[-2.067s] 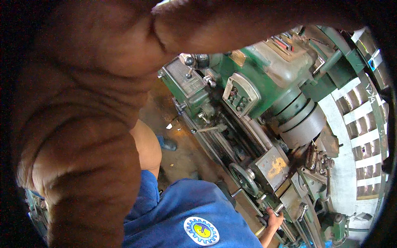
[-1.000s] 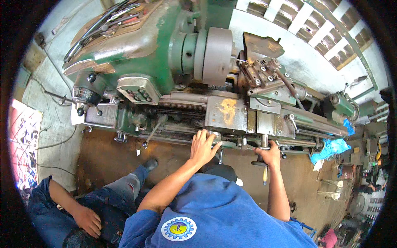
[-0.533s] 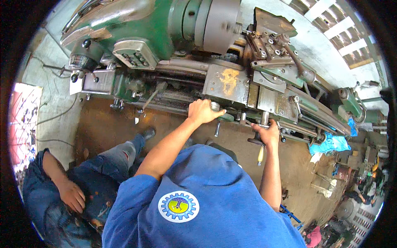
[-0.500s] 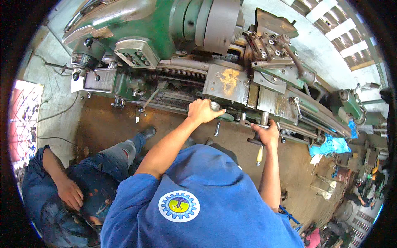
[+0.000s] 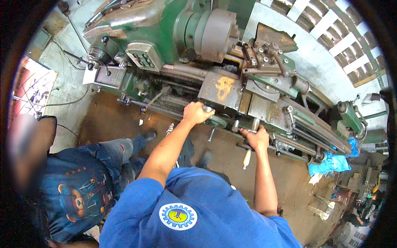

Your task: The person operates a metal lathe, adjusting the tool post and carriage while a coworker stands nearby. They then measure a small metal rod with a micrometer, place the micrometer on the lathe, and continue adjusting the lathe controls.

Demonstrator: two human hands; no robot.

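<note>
A large green metal lathe (image 5: 153,29) stretches across the view ahead of me. My left hand (image 5: 196,113) is closed around a round metal knob or handwheel hub at the front of the carriage (image 5: 215,91); only part of it shows past my fingers. My right hand (image 5: 257,139) is closed on the dark hub of a crank handle (image 5: 247,159), whose yellow grip hangs below. Above the hands sit the tool post (image 5: 266,56) and the grey chuck (image 5: 219,35), apart from each other. Short levers project near both hands.
At the left stands a person (image 5: 82,190) in a dark printed shirt and torn jeans, close to my left arm. Blue plastic sheeting (image 5: 329,163) hangs at the lathe's right end. A tailstock (image 5: 347,113) stands far right. A cable (image 5: 68,103) runs along the left wall.
My view has shifted and tilted, so the lathe sits more slanted and more of the person at the left shows. Both hands keep their holds on the controls.
</note>
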